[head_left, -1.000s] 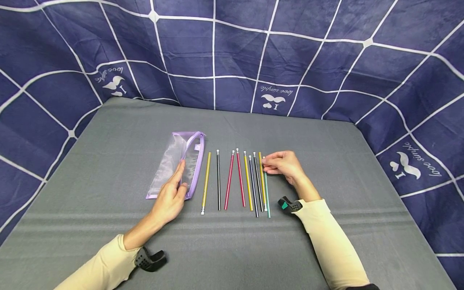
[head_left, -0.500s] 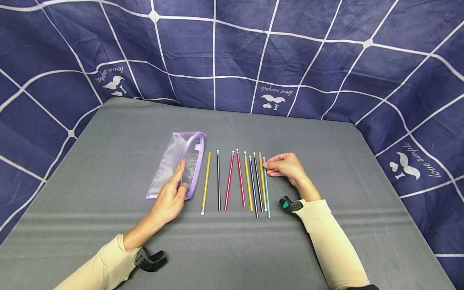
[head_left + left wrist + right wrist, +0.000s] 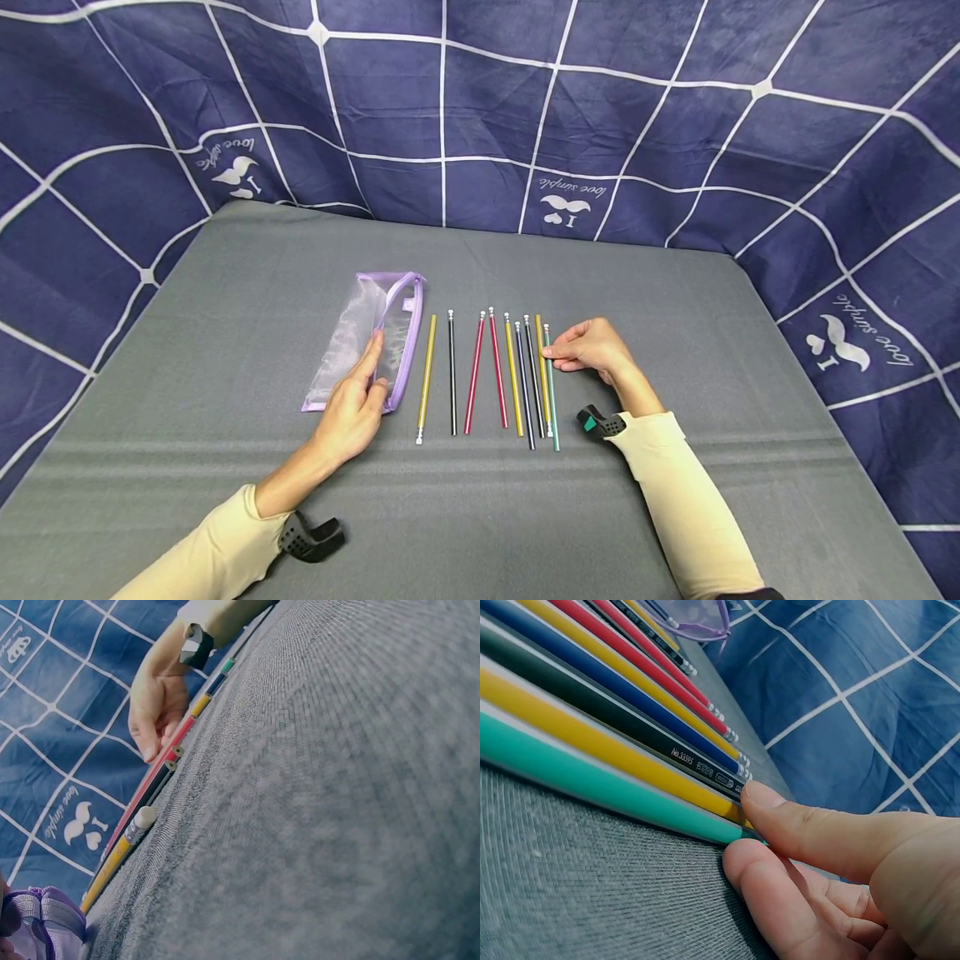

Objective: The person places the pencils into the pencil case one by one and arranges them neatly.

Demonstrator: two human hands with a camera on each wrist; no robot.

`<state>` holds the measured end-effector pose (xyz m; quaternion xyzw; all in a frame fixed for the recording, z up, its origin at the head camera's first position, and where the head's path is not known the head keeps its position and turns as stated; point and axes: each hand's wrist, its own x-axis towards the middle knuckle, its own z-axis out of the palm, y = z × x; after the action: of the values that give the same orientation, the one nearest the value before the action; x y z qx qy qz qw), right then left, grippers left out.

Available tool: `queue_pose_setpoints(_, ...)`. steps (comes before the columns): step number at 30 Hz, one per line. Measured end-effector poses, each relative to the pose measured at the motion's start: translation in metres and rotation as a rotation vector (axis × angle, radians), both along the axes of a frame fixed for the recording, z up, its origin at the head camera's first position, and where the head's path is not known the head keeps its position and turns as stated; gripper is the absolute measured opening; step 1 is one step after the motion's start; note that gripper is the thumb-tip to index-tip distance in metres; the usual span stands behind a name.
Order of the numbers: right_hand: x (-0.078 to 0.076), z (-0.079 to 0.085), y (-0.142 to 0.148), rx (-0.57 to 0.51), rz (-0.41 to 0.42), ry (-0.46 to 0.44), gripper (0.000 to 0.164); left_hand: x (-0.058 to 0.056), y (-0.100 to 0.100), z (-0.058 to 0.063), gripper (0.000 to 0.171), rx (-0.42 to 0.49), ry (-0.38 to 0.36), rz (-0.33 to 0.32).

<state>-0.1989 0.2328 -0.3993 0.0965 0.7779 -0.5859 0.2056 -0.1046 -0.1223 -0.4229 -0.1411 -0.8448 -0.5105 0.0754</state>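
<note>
In the head view, my left hand [image 3: 352, 411] rests on a clear mesh pencil case [image 3: 337, 358] with purple trim. Its straight fingers lie along the parted zip mouth, thumb spread apart. Only a bit of that hand shows at the edge of the left wrist view. My right hand [image 3: 592, 346] pinches a green pencil [image 3: 552, 400], the rightmost of a row, near its eraser end. In the right wrist view, the thumb reaches across the neighbouring yellow pencil [image 3: 630, 765], and a fingertip sits against the near side of the green pencil [image 3: 615, 795].
Left of the green pencil lie several more, including a dark blue pencil [image 3: 523, 383], a red pencil [image 3: 498, 367], a black pencil [image 3: 452, 375] and a yellow pencil [image 3: 427, 375]. They rest on a grey cloth-covered table [image 3: 480, 517]. A blue checked curtain [image 3: 495, 108] hangs behind.
My right hand's fingertips have slid slightly down along the green pencil, towards me, uncovering its eraser end. The left hand and the pencil case have stayed in place.
</note>
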Motion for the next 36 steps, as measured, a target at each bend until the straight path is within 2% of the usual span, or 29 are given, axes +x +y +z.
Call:
queue_pose_setpoints(14, -0.001, 0.002, -0.001, 0.011, 0.008, -0.005, 0.024, 0.000, 0.000, 0.000, 0.064, -0.008, 0.011, 0.007)
queue_pose_setpoints(26, 0.001, 0.010, -0.004, 0.097, 0.021, 0.012, 0.020, 0.001, 0.000, 0.003, 0.063, -0.016, -0.002, 0.005)
queue_pose_setpoints(36, 0.001, 0.008, -0.003, 0.126, 0.033, 0.021, 0.017, 0.001, 0.000, 0.002, 0.063, -0.015, -0.006, 0.002)
